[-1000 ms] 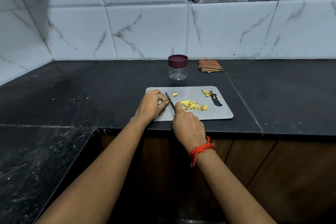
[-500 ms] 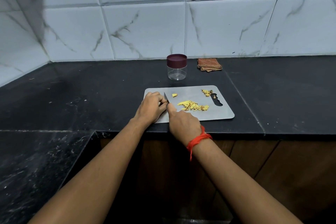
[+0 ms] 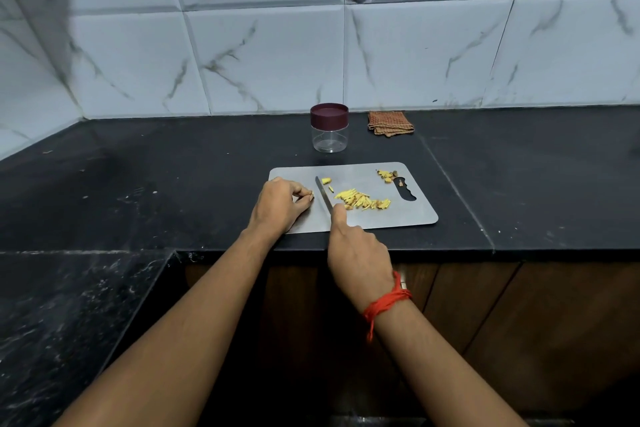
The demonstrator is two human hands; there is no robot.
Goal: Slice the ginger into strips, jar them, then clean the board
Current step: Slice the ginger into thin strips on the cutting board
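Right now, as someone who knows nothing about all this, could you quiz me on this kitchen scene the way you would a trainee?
1. True or false: the clear plastic jar has its maroon lid on.
2. Which of the hands grips the steel knife? A) left B) right C) neither
3. Fill in: the pile of yellow ginger strips lies on the grey ____.

Key
1. True.
2. B. The right hand grips it, while the left hand pinches a small ginger piece.
3. Cutting board.
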